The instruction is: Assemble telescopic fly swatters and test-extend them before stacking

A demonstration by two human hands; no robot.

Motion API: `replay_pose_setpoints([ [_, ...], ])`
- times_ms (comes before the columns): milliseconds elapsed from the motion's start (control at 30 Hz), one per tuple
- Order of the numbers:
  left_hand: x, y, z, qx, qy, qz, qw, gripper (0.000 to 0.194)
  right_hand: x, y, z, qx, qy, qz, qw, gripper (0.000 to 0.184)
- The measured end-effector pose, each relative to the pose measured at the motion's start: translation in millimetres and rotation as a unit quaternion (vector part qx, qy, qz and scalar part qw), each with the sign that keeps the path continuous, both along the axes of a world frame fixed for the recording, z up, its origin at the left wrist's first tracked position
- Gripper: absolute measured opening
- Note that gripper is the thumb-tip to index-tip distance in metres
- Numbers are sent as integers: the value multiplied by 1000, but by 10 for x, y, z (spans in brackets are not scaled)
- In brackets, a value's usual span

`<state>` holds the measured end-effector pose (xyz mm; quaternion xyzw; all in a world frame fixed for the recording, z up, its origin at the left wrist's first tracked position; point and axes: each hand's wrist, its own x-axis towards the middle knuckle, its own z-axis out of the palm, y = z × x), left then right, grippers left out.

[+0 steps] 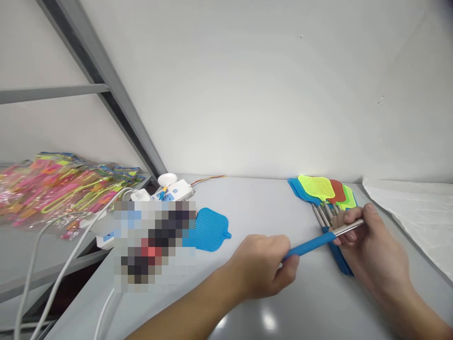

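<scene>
My left hand is closed round the blue grip of a fly swatter handle. The handle's metal rod slants up to the right, and the fingers of my right hand pinch its end. A loose blue fly swatter head lies flat on the table, left of my left hand. Behind my right hand rests a pile of fly swatters with blue, yellow, red and green heads. Their metal rods and blue grips point toward me, partly hidden by my right hand.
Packaged colourful items in clear bags crowd a shelf at the left. A power strip with white cables sits at the table's back left, near a blurred-out patch. A white sheet lies at the right. A wall rises behind the table.
</scene>
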<state>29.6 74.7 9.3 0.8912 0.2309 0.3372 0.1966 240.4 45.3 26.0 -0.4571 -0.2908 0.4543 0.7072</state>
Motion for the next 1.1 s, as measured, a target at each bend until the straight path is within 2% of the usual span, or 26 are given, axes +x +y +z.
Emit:
replay_pose_setpoints([
  [100, -25, -7, -11, -74, -70, 12, 995, 26, 45, -23, -54, -16, -25, 56, 998, 37],
  [200, -80, 19, 18, -147, -189, 87, 967, 33, 160, -50, -110, -53, -118, 138, 982, 33],
  [267, -117, 59, 49, -200, -254, 143, 935, 37, 192, -79, -124, -75, -221, 200, 952, 31],
  [367, -142, 136, 87, -273, -324, 185, 886, 39, 64, -158, -106, -116, -325, 294, 891, 30],
  [467, -121, 203, 98, -333, -383, 189, 841, 36, -208, -251, -94, -139, -386, 337, 847, 28],
  [600, -89, 254, 74, -394, -429, 127, 803, 38, -462, -310, -140, -89, -442, 345, 823, 26],
  [700, -89, 270, 39, -406, -424, 97, 804, 42, -501, -309, -203, -66, -457, 344, 817, 31],
  [867, -80, 262, 9, -397, -428, 92, 807, 39, -489, -316, -276, -59, -458, 325, 826, 34],
  [1000, -61, 236, 38, -383, -432, 101, 810, 37, -518, -314, -264, -52, -466, 313, 826, 37],
  [1100, -95, 250, 64, -367, -406, 111, 829, 38, -555, -298, -231, -46, -467, 299, 831, 39],
])
